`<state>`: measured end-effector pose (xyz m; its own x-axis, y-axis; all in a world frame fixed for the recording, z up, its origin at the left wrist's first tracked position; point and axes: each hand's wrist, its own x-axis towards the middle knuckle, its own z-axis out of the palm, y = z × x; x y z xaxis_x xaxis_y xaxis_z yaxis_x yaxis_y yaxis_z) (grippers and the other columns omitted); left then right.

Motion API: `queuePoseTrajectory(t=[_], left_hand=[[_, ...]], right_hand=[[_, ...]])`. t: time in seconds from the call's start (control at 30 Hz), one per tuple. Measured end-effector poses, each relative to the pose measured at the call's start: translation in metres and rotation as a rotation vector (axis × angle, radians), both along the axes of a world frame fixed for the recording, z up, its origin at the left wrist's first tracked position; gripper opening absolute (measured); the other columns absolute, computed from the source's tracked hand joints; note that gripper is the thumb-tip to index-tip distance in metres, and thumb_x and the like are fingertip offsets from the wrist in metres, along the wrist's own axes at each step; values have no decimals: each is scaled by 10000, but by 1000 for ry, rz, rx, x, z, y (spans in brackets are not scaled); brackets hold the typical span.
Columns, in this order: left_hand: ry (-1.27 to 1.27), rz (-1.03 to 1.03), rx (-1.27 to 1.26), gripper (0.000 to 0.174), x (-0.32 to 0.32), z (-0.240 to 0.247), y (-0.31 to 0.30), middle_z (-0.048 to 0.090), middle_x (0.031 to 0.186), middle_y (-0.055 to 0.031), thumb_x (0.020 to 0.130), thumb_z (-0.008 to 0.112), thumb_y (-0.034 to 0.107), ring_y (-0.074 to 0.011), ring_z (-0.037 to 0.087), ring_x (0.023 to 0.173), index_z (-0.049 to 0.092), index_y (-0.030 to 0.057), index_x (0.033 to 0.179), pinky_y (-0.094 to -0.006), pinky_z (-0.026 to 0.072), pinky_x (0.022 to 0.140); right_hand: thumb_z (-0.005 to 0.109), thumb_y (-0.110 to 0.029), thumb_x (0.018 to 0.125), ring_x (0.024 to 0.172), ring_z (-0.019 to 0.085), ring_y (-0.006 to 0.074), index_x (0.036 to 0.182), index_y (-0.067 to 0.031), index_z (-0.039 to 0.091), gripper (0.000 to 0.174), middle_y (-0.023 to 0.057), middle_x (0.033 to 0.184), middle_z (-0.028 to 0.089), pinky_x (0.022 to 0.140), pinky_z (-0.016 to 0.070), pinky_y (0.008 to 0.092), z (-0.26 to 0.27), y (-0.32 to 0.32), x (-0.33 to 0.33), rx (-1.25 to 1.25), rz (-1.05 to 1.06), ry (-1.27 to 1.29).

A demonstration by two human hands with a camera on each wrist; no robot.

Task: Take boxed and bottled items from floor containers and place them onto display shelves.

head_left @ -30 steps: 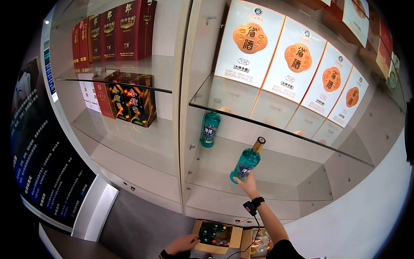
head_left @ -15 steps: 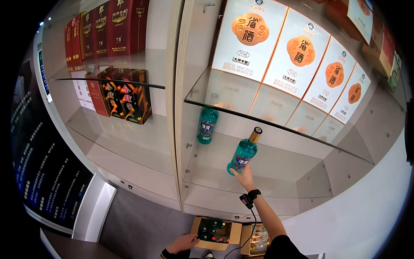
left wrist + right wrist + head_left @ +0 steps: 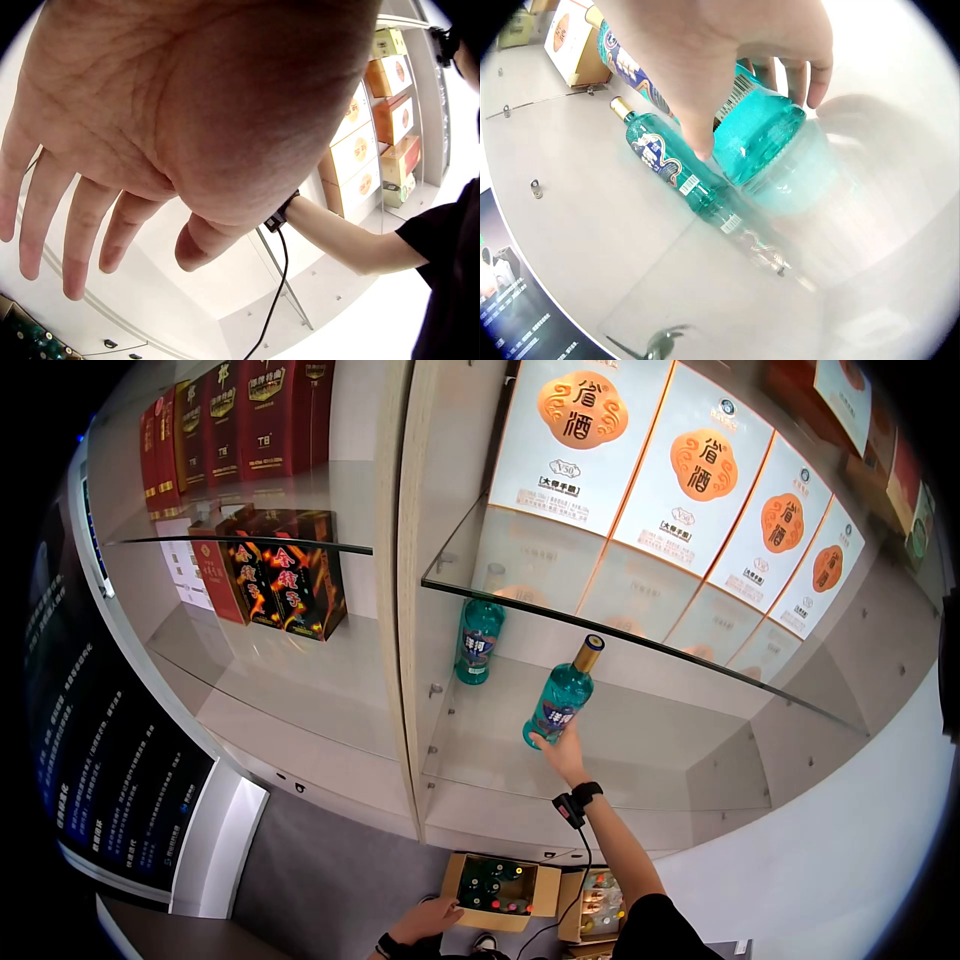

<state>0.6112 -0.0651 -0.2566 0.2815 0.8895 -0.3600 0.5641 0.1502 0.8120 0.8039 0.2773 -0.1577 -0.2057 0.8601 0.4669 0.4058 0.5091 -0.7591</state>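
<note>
My right hand [image 3: 564,754] grips a teal glass bottle [image 3: 562,696] low on its body, thumb on one side and fingers on the other. This bottle has a gold neck and a blue label, and leans slightly right in the head view. In the right wrist view its base [image 3: 761,146] is close over the glass shelf, with its reflection below. A matching bottle [image 3: 478,645] stands at the shelf's left end. Down by the carton, my left hand [image 3: 425,920] hangs with nothing in it; its palm [image 3: 202,112] and loosely extended fingers fill the left wrist view.
An upper glass shelf [image 3: 640,635] with white boxes [image 3: 700,470] overhangs the held bottle. An upright divider [image 3: 405,620] separates the left bay of red and black boxes [image 3: 290,575]. Below are an open carton [image 3: 545,890] of bottles and another carton [image 3: 568,910]. A cable [image 3: 580,890] trails from my right wrist.
The held bottle and my right hand have moved slightly farther in over the lower shelf, nearer the upper shelf's edge in view. The head view has shifted a little; my left hand stays low.
</note>
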Motion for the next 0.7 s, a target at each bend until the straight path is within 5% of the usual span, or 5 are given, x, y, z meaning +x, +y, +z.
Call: queuePoseTrajectory(t=[0.7], left_hand=[[79, 17, 31, 420, -18, 12, -8, 634, 875, -144, 851, 482, 372, -330, 595, 806, 525, 0, 1041, -398, 469, 685]], right_hand=[[772, -278, 633, 994, 539, 351, 1139, 1, 319, 734, 203, 1092, 531, 823, 437, 397, -6, 76, -56, -28, -63, -73]])
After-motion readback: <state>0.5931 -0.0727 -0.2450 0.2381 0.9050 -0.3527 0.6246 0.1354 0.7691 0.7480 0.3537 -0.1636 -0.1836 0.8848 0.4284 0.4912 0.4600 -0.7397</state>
